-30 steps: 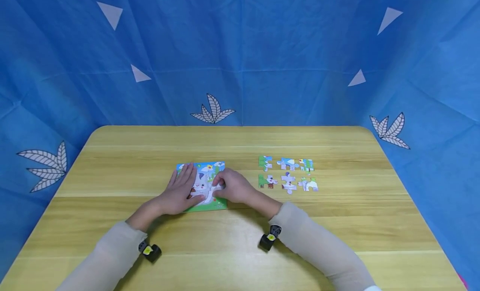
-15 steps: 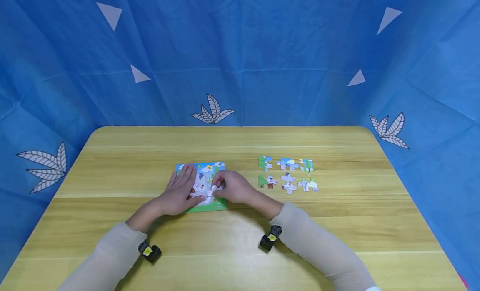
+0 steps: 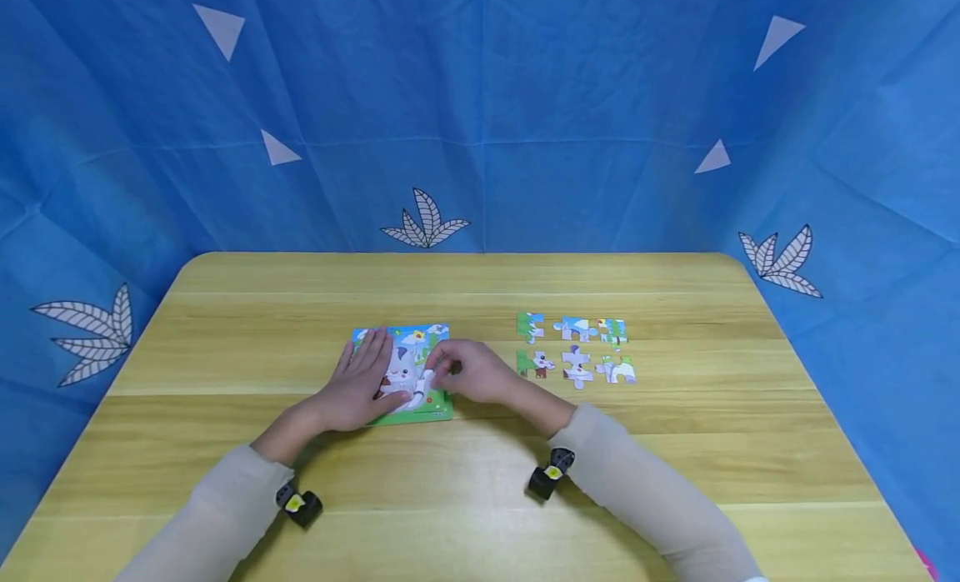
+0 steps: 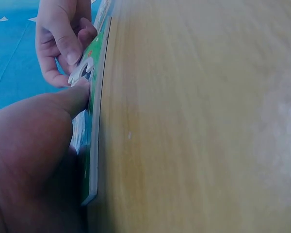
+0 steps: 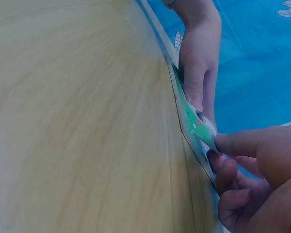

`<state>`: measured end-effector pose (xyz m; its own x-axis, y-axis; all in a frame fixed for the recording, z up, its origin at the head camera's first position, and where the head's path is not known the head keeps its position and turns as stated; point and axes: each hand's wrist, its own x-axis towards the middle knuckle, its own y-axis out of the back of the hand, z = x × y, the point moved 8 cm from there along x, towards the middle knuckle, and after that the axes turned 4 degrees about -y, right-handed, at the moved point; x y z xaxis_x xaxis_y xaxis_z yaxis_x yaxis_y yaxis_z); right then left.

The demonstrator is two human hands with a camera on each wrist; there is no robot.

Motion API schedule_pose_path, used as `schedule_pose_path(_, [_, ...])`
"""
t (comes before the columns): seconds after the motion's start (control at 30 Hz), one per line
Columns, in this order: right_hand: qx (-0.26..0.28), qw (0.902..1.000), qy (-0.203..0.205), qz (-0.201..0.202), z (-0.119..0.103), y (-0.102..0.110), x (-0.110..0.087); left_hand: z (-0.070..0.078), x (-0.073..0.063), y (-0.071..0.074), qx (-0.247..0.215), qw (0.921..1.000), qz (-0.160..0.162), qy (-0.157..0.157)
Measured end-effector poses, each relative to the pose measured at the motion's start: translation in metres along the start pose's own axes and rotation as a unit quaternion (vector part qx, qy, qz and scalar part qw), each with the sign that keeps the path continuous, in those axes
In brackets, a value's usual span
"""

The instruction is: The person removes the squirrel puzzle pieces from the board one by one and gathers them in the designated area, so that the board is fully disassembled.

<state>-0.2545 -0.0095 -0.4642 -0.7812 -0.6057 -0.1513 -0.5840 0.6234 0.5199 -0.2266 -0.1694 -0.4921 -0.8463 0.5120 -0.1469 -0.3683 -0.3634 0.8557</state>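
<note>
A cartoon jigsaw puzzle board (image 3: 431, 414) with a green lower border lies on the table, left of centre. My left hand (image 3: 352, 393) rests flat across its left part, fingers straight and thumb on the picture, hiding that side. Over the right part, my right hand (image 3: 474, 372) pinches a puzzle piece (image 5: 206, 135) between thumb and fingers. In the right wrist view this piece, green and white with a red spot, tilts up from the board. The left thumb (image 4: 80, 94) presses close beside it in the left wrist view.
Several loose puzzle pieces lie in two rows right of the board, among them a cloud piece (image 3: 576, 328) and a white-and-green piece (image 3: 618, 369). Wood-grain table (image 3: 465, 515) surrounds them. A blue curtain (image 3: 480, 123) hangs behind the table's far edge.
My right hand and wrist have shifted slightly right, and the pinched puzzle piece has tipped up from the board. The left hand and the loose pieces have stayed still.
</note>
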Motion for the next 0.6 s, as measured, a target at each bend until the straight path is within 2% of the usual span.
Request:
schedule_pose_path(0.1, [-0.001,1.0000,0.001,-0.004,-0.001,0.002,-0.003,0.000,-0.001,0.000,0.001,1.0000,0.001,-0.002])
schedule_pose_path(0.3, [0.027,0.9990,-0.034,-0.003,0.006,0.004,-0.006,0.003,-0.003,0.002,-0.005,1.0000,-0.003,-0.002])
schedule_pose_path(0.43, [0.037,0.9982,-0.048,-0.001,0.008,0.006,-0.006,0.008,-0.005,0.005,-0.022,0.9996,0.005,-0.014])
schedule_pose_path(0.6, [0.051,0.9969,-0.059,-0.009,0.009,0.006,-0.007,0.012,-0.005,0.009,-0.013,0.9999,0.001,-0.010])
